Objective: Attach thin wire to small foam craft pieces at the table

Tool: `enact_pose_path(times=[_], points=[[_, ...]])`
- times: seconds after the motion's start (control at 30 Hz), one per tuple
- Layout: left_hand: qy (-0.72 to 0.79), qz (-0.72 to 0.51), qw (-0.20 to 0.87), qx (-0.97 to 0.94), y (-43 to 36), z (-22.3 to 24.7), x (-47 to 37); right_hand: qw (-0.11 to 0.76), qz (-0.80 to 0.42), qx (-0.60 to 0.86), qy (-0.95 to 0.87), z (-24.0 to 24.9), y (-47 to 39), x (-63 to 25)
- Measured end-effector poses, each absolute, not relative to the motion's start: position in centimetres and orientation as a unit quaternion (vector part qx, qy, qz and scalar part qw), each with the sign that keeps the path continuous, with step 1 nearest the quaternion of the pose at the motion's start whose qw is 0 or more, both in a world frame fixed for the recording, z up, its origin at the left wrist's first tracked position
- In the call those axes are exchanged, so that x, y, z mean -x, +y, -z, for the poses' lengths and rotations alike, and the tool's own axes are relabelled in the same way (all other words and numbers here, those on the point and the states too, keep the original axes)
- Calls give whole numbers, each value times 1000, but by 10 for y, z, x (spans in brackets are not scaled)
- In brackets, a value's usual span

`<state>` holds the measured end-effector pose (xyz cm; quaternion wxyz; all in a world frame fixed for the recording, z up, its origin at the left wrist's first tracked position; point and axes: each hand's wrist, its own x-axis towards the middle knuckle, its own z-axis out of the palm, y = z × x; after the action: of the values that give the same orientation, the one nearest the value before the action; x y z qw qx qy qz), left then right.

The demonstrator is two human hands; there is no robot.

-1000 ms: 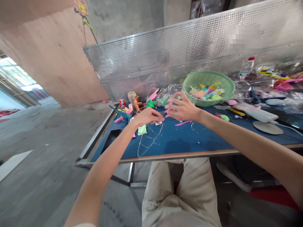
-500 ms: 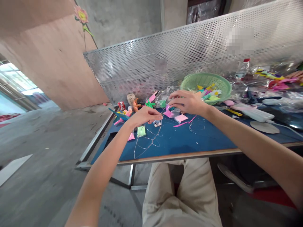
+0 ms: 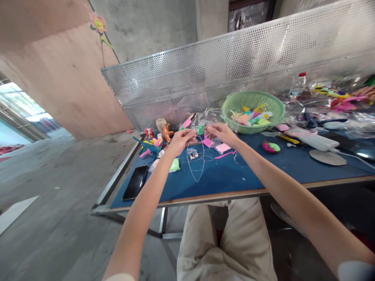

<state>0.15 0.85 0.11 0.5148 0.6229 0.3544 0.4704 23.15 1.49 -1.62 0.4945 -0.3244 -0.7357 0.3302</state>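
Note:
A thin silvery wire [image 3: 197,180], bent into a long pointed loop, hangs between my hands above the blue tabletop [image 3: 222,177]. My left hand [image 3: 184,139] pinches the wire at its upper left, thumb against the fingers. On the other side my right hand [image 3: 221,134] has its fingertips closed near the loop's upper right, also on the wire as far as I can see. Just behind and below the fingers are a pink clay packet [image 3: 208,142], a green clay packet [image 3: 200,130] and a small clear bag [image 3: 192,153].
A green basket [image 3: 224,113] of clay pieces stands behind my right hand. A black phone [image 3: 135,183] lies at the left, a red-and-green lump [image 3: 271,147] at the right. Farther right are a pink-and-white tool [image 3: 310,139] and a bottle [image 3: 299,84]. A perforated metal panel [image 3: 175,78] runs behind.
My right hand has moved down and left, away from the basket, and my left hand slightly up. The wire has swung into a narrower, hanging loop. The phone and red-and-green lump are now uncovered.

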Motion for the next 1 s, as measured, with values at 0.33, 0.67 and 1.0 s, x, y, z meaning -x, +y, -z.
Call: enact_pose_path(times=[0.33, 0.67, 1.0], points=[[363, -396, 339, -773, 22, -5, 6, 504, -381, 312, -710, 21, 21, -196], [370, -420, 269, -784, 25, -3, 15, 522, -426, 326, -663, 13, 25, -182], [505, -470, 194, -698, 31, 50, 28, 576, -518, 378, -507, 5, 66, -170]])
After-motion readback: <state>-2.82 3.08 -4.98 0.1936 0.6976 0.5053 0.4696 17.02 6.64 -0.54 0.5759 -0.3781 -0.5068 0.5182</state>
